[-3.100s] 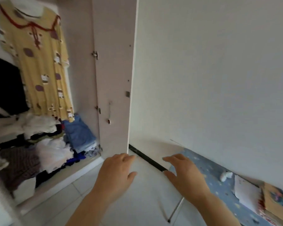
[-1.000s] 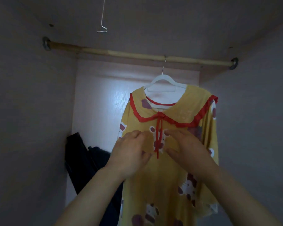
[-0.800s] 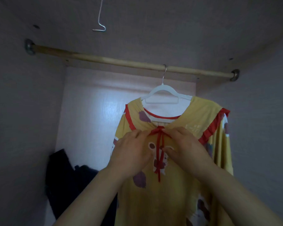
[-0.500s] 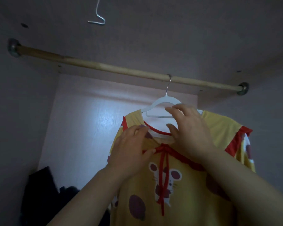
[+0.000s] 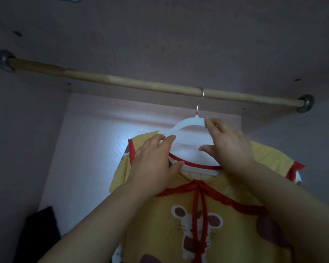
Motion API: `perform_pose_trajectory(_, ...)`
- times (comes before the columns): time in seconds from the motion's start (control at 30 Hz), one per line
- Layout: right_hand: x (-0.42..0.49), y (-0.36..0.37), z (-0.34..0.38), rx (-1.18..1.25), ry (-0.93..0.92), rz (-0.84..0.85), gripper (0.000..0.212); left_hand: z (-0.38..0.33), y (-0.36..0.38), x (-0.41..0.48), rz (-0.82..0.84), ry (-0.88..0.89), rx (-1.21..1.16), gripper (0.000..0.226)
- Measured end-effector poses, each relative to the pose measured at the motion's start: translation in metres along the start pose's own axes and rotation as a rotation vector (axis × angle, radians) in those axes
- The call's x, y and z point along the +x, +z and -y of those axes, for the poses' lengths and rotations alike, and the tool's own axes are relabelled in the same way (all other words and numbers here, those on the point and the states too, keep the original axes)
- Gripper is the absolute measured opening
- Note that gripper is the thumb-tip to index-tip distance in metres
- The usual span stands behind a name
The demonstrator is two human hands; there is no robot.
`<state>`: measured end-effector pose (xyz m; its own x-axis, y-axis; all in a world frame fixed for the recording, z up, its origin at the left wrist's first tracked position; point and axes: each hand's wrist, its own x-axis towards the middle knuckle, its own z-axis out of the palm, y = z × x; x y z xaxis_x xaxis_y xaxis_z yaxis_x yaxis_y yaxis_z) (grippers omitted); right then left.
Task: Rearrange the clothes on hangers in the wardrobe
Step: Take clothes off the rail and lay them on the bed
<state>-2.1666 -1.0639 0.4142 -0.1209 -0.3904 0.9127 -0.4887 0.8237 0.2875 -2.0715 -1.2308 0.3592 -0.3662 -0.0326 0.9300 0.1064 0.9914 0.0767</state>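
Inside the wardrobe, you are grasping the white hanger (image 5: 186, 125) with both hands. Your right hand (image 5: 230, 147) is clasping its right arm between fingers and thumb, just beside the neck. Your left hand (image 5: 154, 164) is gripping its left arm together with the collar of the yellow dress (image 5: 179, 224). The dress, trimmed in red and printed with a mouse, is hanging from the hanger, whose metal hook is sitting over the wooden rod (image 5: 122, 82), right of centre. A dark garment (image 5: 40, 230) is hanging low at the left.
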Motion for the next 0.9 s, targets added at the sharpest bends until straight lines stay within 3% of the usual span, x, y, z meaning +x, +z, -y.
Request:
perform_pose_trajectory(0.1, 0.004, 0.002, -0.009, -0.027, -0.051, -0.037, 0.074, 0.003, -0.001, 0.005, -0.025, -0.002, 0.034, 0.068)
perform_pose_trajectory(0.37, 0.005, -0.012, -0.006, 0.08, -0.115, -0.376, 0.069, 0.003, -0.019, 0.015, -0.209, 0.007, 0.13, 0.072)
perform_pose_trajectory(0.5, -0.034, -0.008, 0.006, 0.162, -0.125, -0.377, 0.067, 0.002, -0.02, -0.008, -0.183, -0.015, 0.173, 0.075)
perform_pose_trajectory(0.77, -0.125, 0.007, 0.02, 0.242, -0.064, -0.293, 0.071, -0.004, -0.011, -0.086, 0.045, -0.059, 0.194, 0.073)
perform_pose_trajectory(0.9, -0.172, 0.009, 0.025, 0.272, -0.035, -0.227, 0.069, -0.013, -0.001, -0.128, 0.03, -0.055, 0.17, 0.066)
